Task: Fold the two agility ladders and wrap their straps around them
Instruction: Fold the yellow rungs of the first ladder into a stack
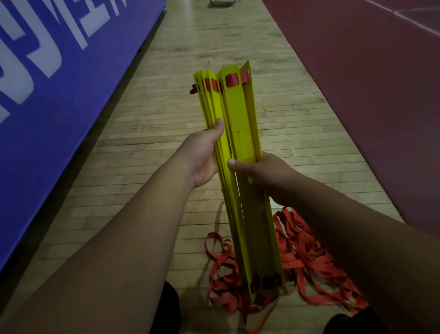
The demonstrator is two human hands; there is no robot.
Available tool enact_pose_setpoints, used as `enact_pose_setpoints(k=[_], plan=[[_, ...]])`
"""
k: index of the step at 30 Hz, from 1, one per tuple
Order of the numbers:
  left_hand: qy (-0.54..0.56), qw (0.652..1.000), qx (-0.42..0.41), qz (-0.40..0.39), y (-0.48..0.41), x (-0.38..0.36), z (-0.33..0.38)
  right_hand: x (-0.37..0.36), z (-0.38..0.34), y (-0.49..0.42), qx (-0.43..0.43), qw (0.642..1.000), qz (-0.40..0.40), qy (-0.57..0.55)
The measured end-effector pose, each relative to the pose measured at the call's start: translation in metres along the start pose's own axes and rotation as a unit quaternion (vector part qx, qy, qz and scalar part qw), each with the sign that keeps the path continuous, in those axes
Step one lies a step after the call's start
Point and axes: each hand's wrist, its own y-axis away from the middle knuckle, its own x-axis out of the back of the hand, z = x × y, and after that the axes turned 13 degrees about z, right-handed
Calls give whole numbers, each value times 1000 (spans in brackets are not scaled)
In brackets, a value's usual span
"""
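Nearest in, dark clothing (171, 307) shows on both sides of the near end of the stack of yellow ladder rungs (240, 133), our landmark here. That near end points down toward the wood floor (154, 167), and the loose red straps (309, 259) spill out from it in tangled loops, a smaller heap to the stack's left and a bigger one to its right, all lying on the boards.

Up the stack now, and both hands are on it. The right hand (269, 176) grips the right side around the middle, thumb laid across the front face, fingers curled behind and out of sight. The left hand (202, 157) clamps the left side just beyond that, thumb pressed up along the front edge. The rungs are held off the floor, tilted away from the person and packed flat against one another.

At the far end the rungs fan apart slightly, and a red strap band (232, 79) threads through their slots.

Left of the stack runs a blue padded wall (59, 107) with big white lettering. To the right lies a maroon floor surface (369, 95). Far beyond the tip, a dark object (222, 2) sits at the frame's edge, too cropped to identify.
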Motion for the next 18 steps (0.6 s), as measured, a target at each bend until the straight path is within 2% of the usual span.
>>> enact_pose_setpoints(k=[11,14,18], plan=[[22,999,-22,44,-31,19,-9,2,1,-6,23,999,39,-8],[20,999,-38,22,-39,25,-9,4,-2,-4,21,999,40,-13],[12,1000,-15,3,-61,38,-14,6,-5,1,15,999,30,-8]])
